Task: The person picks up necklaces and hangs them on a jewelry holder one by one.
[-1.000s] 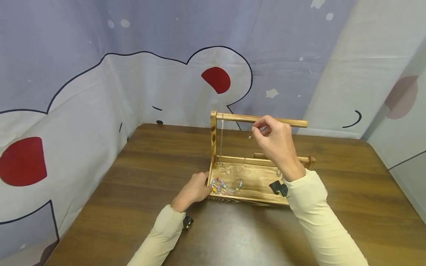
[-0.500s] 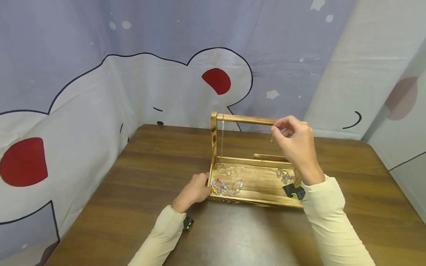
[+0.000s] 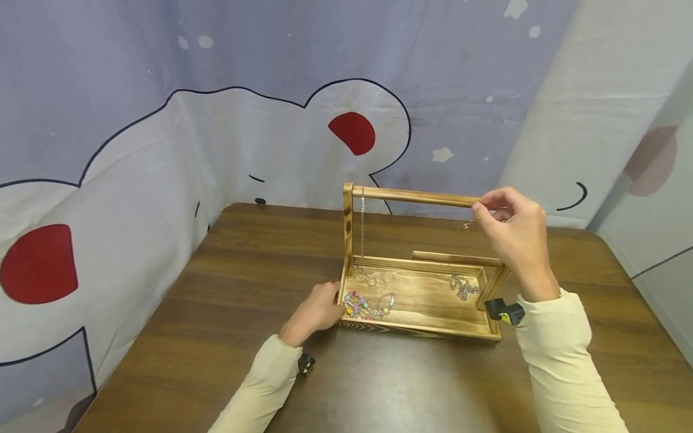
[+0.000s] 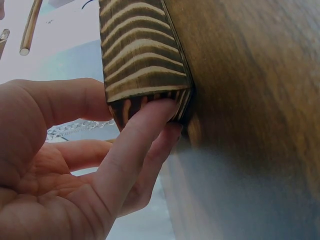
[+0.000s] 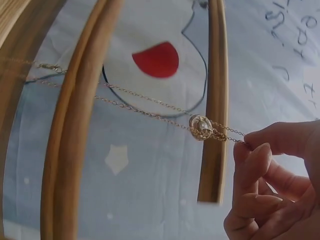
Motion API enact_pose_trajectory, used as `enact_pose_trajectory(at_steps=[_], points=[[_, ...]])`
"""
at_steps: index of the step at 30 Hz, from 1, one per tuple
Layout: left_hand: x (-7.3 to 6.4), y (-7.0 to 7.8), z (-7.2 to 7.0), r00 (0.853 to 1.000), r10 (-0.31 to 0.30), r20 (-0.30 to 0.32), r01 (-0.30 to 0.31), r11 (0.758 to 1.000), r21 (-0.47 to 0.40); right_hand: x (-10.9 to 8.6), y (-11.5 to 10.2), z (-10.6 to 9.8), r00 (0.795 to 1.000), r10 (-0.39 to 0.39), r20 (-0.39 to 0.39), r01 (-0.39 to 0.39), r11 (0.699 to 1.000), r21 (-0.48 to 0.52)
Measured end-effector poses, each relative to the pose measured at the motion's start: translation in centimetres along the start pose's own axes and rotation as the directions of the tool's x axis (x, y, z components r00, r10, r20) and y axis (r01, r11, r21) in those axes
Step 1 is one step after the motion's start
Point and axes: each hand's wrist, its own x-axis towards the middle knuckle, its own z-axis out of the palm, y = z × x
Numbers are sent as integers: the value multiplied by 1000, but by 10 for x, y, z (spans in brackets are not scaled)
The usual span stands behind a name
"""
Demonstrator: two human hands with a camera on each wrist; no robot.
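Observation:
In the head view my left hand (image 3: 316, 305) grips the near left corner of a wooden jewelry stand (image 3: 422, 329). The left wrist view shows thumb and fingers around that corner of its tray (image 4: 142, 50). My right hand (image 3: 517, 234) is up near the free end of the stand's top bar (image 3: 417, 195). Between thumb and forefinger it pinches a thin gold necklace (image 5: 170, 106). A round gold pendant (image 5: 201, 127) with a pearl-like center hangs just below the fingers. A silver chain necklace (image 3: 362, 225) hangs from the top bar near its post.
Inside the tray lie colorful bead bracelets (image 3: 357, 304) at the left and a bunched silvery chain (image 3: 464, 287) at the right. A shorter, lower bar (image 3: 455, 257) runs along the back. The stand rests on a brown wooden table (image 3: 243, 264) before a patterned curtain (image 3: 281, 138).
My right hand has moved right along the top bar, carrying the gold necklace toward the bar's free end. My left hand has stayed on the tray corner.

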Motion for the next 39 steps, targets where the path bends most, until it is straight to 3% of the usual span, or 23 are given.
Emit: enact_pose_trajectory(at_steps=[5,11,18,39], points=[[0,0,0,1000,-13,8,13,1000,0,1,10,-14,997,80,-22,-80,997,-1],[1,0,-1,1000,20,-13,-20,1000,15,5,18,-26,992,111,-65,-112,994,-11],[1,0,0,1000,14,-14,-14,1000,21,12,26,-33,986,145,-86,-150,987,-50],[1,-2,1,999,25,-23,-24,999,43,27,15,-18,996,89,-20,-90,991,-95]])
